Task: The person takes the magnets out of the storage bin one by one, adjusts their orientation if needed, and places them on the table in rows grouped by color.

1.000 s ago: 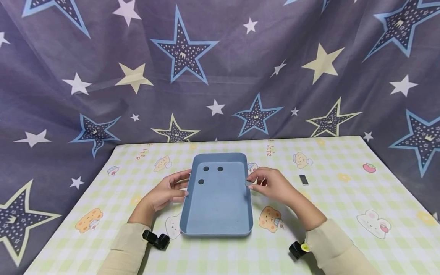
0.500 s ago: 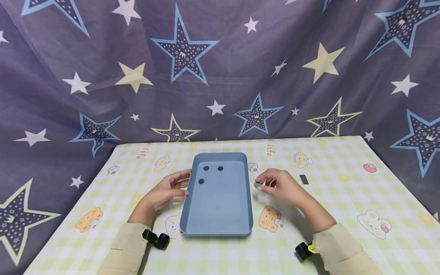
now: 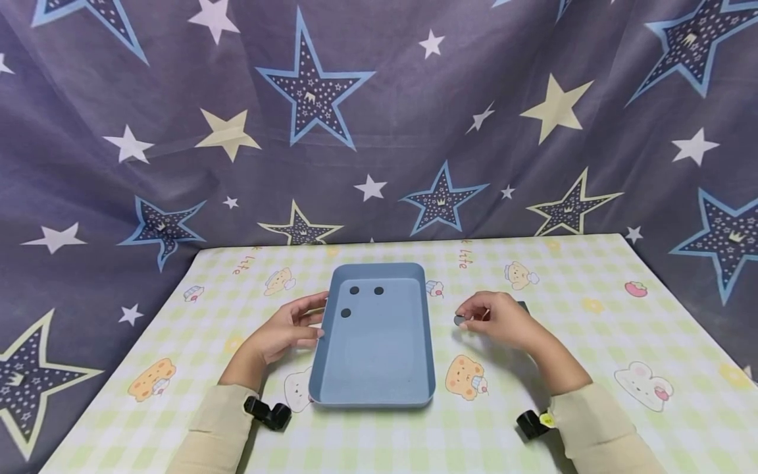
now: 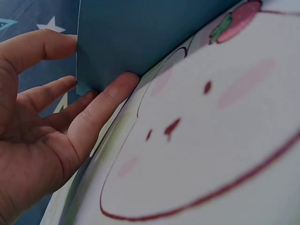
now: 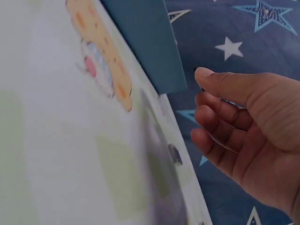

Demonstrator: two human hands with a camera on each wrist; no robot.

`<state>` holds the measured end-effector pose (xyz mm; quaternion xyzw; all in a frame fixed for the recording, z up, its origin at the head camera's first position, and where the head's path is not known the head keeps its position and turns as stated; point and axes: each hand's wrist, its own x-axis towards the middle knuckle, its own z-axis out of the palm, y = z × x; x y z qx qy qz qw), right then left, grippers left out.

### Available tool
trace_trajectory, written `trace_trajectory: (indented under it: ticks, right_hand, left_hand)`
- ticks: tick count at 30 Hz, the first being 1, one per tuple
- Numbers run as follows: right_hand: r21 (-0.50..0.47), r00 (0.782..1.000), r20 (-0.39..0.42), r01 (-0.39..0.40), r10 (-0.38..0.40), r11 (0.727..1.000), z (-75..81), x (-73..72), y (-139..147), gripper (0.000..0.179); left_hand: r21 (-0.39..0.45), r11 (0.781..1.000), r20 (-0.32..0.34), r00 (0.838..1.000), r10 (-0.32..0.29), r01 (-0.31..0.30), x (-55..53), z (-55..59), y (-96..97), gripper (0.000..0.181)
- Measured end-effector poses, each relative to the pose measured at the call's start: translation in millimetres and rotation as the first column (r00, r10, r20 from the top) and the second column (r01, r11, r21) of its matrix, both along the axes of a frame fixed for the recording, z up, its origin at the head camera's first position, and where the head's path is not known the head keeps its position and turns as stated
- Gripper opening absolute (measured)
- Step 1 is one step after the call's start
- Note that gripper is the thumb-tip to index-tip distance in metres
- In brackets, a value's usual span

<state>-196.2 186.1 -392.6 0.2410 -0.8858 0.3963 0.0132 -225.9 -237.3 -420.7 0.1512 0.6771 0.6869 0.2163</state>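
A blue rectangular tray [image 3: 373, 355] stands in the middle of the table, with three small dark round discs [image 3: 354, 290] on its floor near the far left. My left hand [image 3: 290, 329] rests against the tray's left side; in the left wrist view its thumb [image 4: 110, 103] touches the wall, the fingers fairly straight. To the right of the tray, my right hand [image 3: 497, 319] pinches another small dark disc [image 3: 458, 320] above the cloth. In the right wrist view only a dark sliver of this disc shows at the thumb tip.
A small dark rectangular piece [image 3: 524, 306] lies behind my right hand, mostly hidden by it in the head view. The tablecloth [image 3: 592, 355] is checked with cartoon prints. A star-patterned curtain [image 3: 379, 131] hangs behind the table.
My right hand has moved right, away from the tray's right rim, carrying the pinched disc and now covering most of the rectangular piece. Left hand and tray stay put.
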Motion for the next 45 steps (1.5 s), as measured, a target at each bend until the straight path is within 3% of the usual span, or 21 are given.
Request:
trace_trajectory:
  ticks: [6,16,31,39,45]
  right_hand:
    - [0.02,0.997,0.075,0.0,-0.002,1.0,-6.7,-2.7,7,0.012]
    - [0.03,0.98,0.173,-0.108,0.101,0.994,-14.3,-5.8,11,0.008]
    - [0.054,0.977,0.18,-0.125,0.113,0.991,-15.9,-5.3,10,0.011]
    - [0.054,0.978,0.189,-0.094,0.082,0.994,-14.5,-3.4,9,0.011]
    - [0.04,0.988,0.144,-0.064,0.058,0.997,-12.8,-2.7,7,0.011]
  left_hand:
    - [0.007,1.0,-0.001,1.0,-0.002,0.002,0.2,-0.6,-0.4,0.082]
    - [0.017,1.0,-0.013,1.0,-0.011,0.011,-0.3,0.2,-1.0,0.082]
    - [0.021,1.0,-0.007,1.0,-0.01,0.01,0.8,2.0,-0.3,0.083]
    - [0.02,1.0,-0.006,1.0,-0.011,0.011,-0.6,-1.3,-1.2,0.082]
    - [0.027,1.0,-0.003,1.0,-0.014,0.014,-0.7,-1.9,-1.7,0.082]
